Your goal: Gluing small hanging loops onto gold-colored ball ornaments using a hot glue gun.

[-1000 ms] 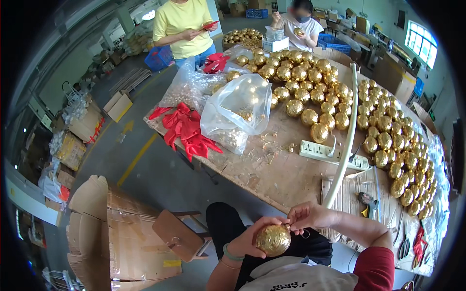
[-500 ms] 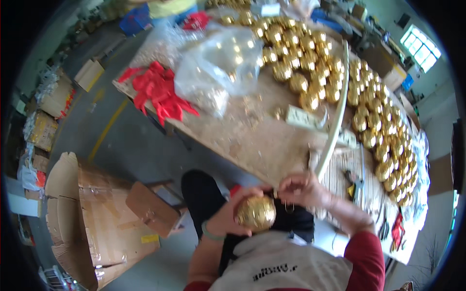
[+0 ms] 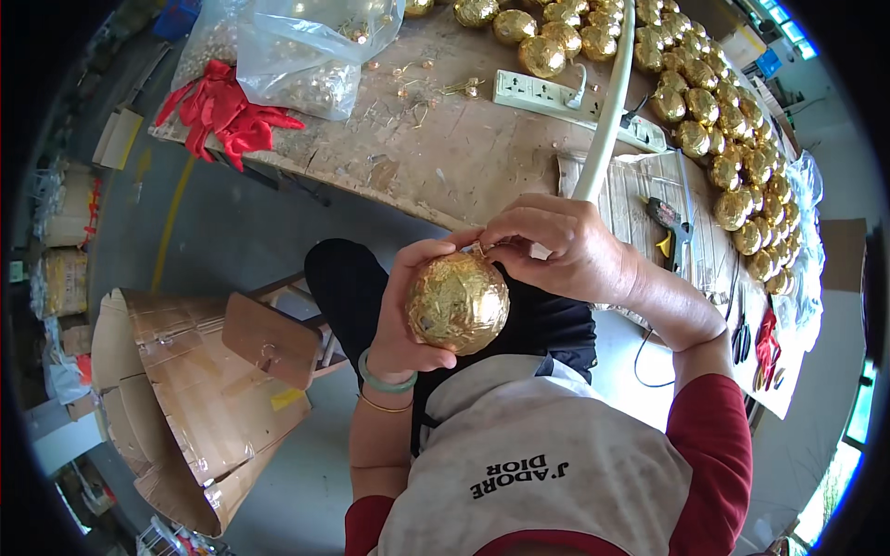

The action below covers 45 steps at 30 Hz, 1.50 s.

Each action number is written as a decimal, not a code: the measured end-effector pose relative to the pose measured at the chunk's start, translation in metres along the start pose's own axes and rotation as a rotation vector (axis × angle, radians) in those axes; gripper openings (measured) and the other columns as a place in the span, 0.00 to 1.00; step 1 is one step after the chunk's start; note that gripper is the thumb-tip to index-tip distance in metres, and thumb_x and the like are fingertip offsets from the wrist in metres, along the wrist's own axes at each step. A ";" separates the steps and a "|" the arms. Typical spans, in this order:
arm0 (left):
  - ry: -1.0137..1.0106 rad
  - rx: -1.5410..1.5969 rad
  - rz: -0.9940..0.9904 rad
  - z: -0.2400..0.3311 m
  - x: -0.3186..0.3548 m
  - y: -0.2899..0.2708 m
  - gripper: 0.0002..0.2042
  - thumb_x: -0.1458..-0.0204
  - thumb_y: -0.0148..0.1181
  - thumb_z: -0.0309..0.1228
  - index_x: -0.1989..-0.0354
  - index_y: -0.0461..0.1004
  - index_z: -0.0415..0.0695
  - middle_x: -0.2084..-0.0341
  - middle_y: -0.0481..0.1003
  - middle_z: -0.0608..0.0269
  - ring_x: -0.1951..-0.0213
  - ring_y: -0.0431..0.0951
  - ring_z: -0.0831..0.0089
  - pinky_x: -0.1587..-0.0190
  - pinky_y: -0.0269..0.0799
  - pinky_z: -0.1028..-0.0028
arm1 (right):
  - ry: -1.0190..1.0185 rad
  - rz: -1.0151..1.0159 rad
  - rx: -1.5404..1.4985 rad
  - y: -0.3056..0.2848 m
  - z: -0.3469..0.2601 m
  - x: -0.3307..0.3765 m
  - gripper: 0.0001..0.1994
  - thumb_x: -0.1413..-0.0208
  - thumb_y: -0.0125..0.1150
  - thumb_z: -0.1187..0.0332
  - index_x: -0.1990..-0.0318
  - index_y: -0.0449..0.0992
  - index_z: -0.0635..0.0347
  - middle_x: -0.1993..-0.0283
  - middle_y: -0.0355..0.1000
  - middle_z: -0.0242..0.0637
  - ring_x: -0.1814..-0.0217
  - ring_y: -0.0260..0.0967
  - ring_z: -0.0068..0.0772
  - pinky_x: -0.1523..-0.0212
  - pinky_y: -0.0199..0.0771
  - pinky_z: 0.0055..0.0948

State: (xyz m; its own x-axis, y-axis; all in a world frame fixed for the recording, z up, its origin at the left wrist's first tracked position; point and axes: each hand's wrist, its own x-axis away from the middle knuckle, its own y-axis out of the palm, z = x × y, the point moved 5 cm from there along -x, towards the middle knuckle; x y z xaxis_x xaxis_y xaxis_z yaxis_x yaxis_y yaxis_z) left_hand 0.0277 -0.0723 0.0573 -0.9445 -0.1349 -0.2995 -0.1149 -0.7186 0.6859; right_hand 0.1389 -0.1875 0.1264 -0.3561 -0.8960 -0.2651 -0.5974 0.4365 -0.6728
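Observation:
My left hand [image 3: 397, 326] cups a round gold ornament ball [image 3: 459, 306] with crinkled, shiny foil skin above my lap. The thumb lies under the ball and the fingers curl around its far side. At the top of the ball is a small gold cap [image 3: 477, 249], where the fingertips of my right hand [image 3: 570, 243] pinch closed. Those fingers partly cover the cap, so whether it sits fully in the ball cannot be seen. Small gold caps with wire loops [image 3: 470, 88] lie loose on the wooden table [image 3: 389, 171] beyond.
Many gold balls [image 3: 732, 209] crowd the right and far table, beside a pale curved tube [image 3: 607, 120] and a power strip [image 3: 547, 93]. A glue gun [image 3: 669, 222] rests on cardboard. Red ribbons [image 3: 222, 116] and a plastic bag [image 3: 297, 56] lie left. A cardboard box [image 3: 209, 389] stands on the floor.
My right hand has brought the small gold cap from beside the ball onto its top. Ball and both hands appear higher in the view, which has tilted downward.

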 end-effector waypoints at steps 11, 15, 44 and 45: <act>-0.123 -0.446 0.203 0.009 -0.016 -0.014 0.40 0.66 0.76 0.24 0.41 0.59 0.40 0.50 0.66 0.60 0.46 0.69 0.73 0.43 0.67 0.71 | 0.106 0.117 0.035 -0.045 -0.002 -0.001 0.06 0.53 0.64 0.82 0.67 0.79 0.61 0.69 0.75 0.34 0.70 0.76 0.22 0.73 0.77 0.20; -0.081 -0.562 0.247 0.003 -0.020 -0.014 0.39 0.65 0.77 0.26 0.43 0.59 0.39 0.52 0.68 0.59 0.50 0.70 0.73 0.45 0.68 0.72 | -0.040 0.020 0.101 -0.040 -0.022 -0.011 0.08 0.54 0.65 0.82 0.67 0.78 0.61 0.68 0.75 0.34 0.69 0.76 0.23 0.75 0.76 0.20; -0.015 -0.802 0.271 0.005 -0.025 -0.011 0.39 0.67 0.79 0.28 0.45 0.62 0.39 0.56 0.70 0.58 0.54 0.73 0.71 0.49 0.71 0.72 | -0.242 -0.239 0.340 -0.020 -0.028 -0.023 0.09 0.52 0.65 0.77 0.62 0.74 0.64 0.70 0.69 0.37 0.70 0.74 0.39 0.72 0.75 0.33; -0.021 -0.763 0.263 0.004 -0.025 -0.011 0.39 0.67 0.78 0.28 0.44 0.61 0.39 0.56 0.71 0.58 0.54 0.73 0.72 0.49 0.71 0.72 | -0.243 -0.232 0.321 -0.020 -0.027 -0.023 0.09 0.52 0.65 0.77 0.62 0.74 0.64 0.69 0.69 0.37 0.70 0.74 0.39 0.72 0.75 0.33</act>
State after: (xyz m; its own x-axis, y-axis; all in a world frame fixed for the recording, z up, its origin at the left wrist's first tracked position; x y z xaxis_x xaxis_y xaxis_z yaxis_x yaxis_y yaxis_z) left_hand 0.0510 -0.0578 0.0598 -0.9180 -0.3565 -0.1736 0.3462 -0.9341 0.0876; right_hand 0.1395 -0.1733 0.1650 -0.0377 -0.9769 -0.2103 -0.3754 0.2089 -0.9030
